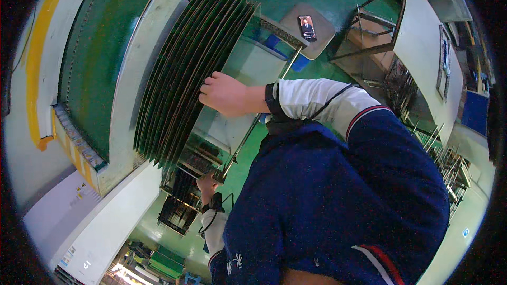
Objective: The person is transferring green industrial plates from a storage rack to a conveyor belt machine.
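Observation:
A row of thin dark green panels (182, 74) with copper-coloured edges stands on edge, closely spaced, in a metal rack (274, 31). My right hand (227, 94) is at the outer edge of the nearest panel, with its fingers curled on that edge. Lower in the view, my left hand (208, 182) is closed at the near end of the rack, beside its metal rail; its fingertips are partly hidden. Both forearms have white sleeves with dark bands at the wrists.
A phone (306, 28) with a lit screen lies on a stool (319, 47) beyond the rack. Left of the panels is a pale machine (129, 68) with a green recessed surface and yellow edging. A white-topped table (422, 58) stands at the right, with metal racks under it.

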A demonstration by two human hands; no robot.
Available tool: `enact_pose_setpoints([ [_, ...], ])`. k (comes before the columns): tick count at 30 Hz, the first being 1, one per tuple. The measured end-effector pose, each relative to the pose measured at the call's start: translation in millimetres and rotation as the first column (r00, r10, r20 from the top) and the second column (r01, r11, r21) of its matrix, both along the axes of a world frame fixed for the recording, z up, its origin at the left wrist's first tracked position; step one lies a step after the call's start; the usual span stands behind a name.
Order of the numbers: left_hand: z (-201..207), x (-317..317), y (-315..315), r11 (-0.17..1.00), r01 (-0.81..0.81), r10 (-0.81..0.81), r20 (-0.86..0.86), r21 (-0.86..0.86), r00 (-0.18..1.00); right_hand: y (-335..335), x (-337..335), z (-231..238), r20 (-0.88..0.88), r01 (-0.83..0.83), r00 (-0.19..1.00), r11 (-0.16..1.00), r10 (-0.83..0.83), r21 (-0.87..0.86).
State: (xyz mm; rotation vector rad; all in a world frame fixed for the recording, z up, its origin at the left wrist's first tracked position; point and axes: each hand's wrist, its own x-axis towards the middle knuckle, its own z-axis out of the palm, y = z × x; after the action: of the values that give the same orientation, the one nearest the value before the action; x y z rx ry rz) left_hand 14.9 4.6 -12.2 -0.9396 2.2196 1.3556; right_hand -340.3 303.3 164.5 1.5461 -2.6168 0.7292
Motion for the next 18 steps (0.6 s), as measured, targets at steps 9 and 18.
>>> enact_pose_setpoints([
  [9,-68,70,-56,0.971,-0.11,0.09,0.101,0.211,0.991,-25,-9,-19,0.022,-0.096,0.995,0.96,0.093,0.262],
  [18,-46,31,-52,0.282,0.817,-0.759,0.404,-0.502,0.51,-20,-16,-18,0.094,-0.03,0.996,0.932,-0.004,0.36],
])
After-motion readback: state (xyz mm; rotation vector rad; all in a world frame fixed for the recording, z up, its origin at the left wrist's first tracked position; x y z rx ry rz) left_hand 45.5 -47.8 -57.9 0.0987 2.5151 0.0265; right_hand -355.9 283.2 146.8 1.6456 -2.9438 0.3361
